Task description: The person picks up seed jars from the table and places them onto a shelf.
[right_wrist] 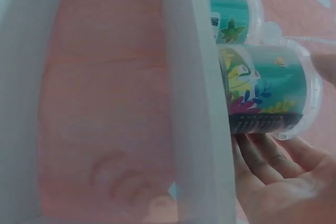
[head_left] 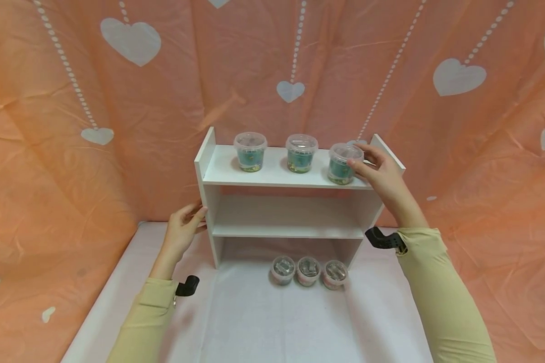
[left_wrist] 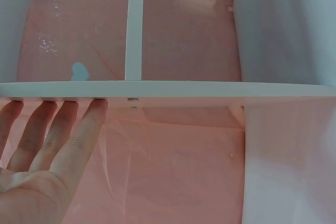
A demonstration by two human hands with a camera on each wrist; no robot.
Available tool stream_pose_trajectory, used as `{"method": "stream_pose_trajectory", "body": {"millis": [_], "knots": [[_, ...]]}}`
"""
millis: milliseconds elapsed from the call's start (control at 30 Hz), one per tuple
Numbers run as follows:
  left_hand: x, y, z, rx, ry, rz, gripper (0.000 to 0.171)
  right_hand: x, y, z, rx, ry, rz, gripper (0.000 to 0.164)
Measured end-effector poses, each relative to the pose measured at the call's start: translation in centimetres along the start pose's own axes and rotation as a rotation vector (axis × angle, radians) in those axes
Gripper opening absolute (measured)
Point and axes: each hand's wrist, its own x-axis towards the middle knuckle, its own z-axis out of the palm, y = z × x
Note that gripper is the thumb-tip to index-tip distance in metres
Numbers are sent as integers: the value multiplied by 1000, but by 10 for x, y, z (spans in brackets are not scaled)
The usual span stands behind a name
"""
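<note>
On the top board of a white shelf unit [head_left: 288,236] stand three clear-lidded plastic tubs with green-blue labels: a left tub [head_left: 250,152], a middle tub [head_left: 302,154] and a right tub [head_left: 339,169]. My right hand [head_left: 383,179] holds the right tub, thumb at its front and fingers round its side and back. In the right wrist view this tub [right_wrist: 270,87] shows a printed sea pattern and sits on the board. My left hand [head_left: 180,232] touches the unit's left side panel with nearly straight fingers; the left wrist view shows the fingertips [left_wrist: 97,107] against it.
Three smaller lidded tubs [head_left: 308,271] stand in a row on the white tabletop [head_left: 254,322], before the unit's lower right. An orange curtain [head_left: 172,101] with white hearts hangs behind and at both sides.
</note>
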Motion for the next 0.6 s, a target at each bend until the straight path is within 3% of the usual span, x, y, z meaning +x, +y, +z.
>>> {"method": "stream_pose_trajectory", "body": {"millis": [333,600], "knots": [[1,1,-1,-3,-1,4,55,9,1,1,-70,12,44,64],[1,0,0,0,-5,5,55,16,2,3,-63,19,67,63]]}}
